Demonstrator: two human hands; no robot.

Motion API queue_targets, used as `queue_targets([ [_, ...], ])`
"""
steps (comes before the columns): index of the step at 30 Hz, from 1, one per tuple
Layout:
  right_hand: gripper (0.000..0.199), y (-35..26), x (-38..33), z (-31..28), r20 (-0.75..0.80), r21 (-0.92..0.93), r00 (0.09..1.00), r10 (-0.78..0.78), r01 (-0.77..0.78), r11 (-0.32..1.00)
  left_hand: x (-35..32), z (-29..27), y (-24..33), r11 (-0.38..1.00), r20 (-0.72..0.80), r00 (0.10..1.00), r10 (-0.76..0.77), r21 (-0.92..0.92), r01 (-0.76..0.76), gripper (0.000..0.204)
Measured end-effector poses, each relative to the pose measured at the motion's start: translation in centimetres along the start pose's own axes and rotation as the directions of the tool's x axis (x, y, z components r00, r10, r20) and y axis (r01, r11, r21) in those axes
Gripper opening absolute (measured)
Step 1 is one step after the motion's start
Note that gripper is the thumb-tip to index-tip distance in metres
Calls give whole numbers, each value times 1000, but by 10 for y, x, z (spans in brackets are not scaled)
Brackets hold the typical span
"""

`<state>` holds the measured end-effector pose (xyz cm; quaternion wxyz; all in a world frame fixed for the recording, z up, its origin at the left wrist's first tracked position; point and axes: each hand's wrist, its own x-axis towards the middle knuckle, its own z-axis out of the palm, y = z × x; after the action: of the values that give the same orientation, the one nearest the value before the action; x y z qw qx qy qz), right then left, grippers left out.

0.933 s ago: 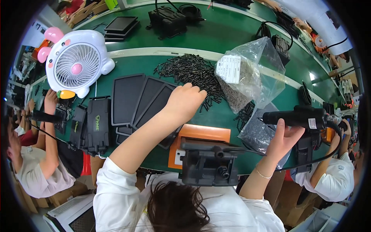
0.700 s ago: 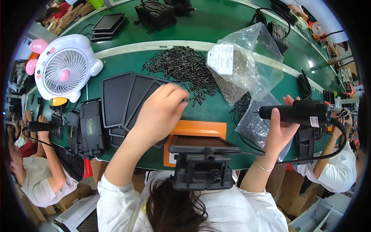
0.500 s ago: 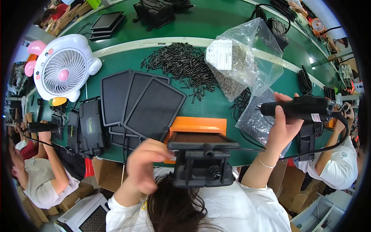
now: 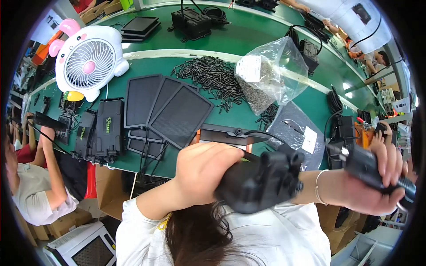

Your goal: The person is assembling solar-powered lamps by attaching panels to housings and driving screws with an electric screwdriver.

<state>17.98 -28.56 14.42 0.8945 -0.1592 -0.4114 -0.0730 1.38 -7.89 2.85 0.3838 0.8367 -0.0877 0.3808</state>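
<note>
My left hand (image 4: 206, 170) grips a black plastic housing (image 4: 262, 184), held up close under the camera, above my hair. My right hand (image 4: 377, 177) is closed around a black electric screwdriver (image 4: 368, 167) at the right rim, its cable running off behind. On the green bench (image 4: 248, 42) lie three fanned black mesh panels (image 4: 175, 113), a pile of small black screws (image 4: 211, 75) and a clear plastic bag of screws (image 4: 270, 73). A long black part (image 4: 230, 133) lies just beyond my left hand, hiding most of the orange fixture under it.
A white fan with pink ears (image 4: 91, 60) stands far left. Black housings (image 4: 104, 128) are lined up beside the panels. A second clear bag (image 4: 297, 131) lies right of centre. A co-worker (image 4: 31, 190) sits at the left; another person's hand (image 4: 377, 133) works at the right.
My left hand came back from the mesh panels, took the black housing and raised it close to the camera. My right hand with the screwdriver moved toward the right rim.
</note>
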Motion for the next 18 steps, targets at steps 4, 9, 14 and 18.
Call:
queue_targets([
  [4,35,-8,-9,23,155,151,986,62,-86,985,1,1,15,975,57,998,-39,221,26,45],
  [9,38,16,-33,24,145,-4,986,86,-87,996,-10,0,24,974,101,987,-126,203,104,42],
  [14,36,34,-47,27,134,18,988,75,-78,997,-10,7,33,954,-50,997,58,295,-41,34],
  [18,34,24,-49,30,191,-55,973,128,-119,991,-11,11,31,916,-93,982,162,384,-115,21],
])
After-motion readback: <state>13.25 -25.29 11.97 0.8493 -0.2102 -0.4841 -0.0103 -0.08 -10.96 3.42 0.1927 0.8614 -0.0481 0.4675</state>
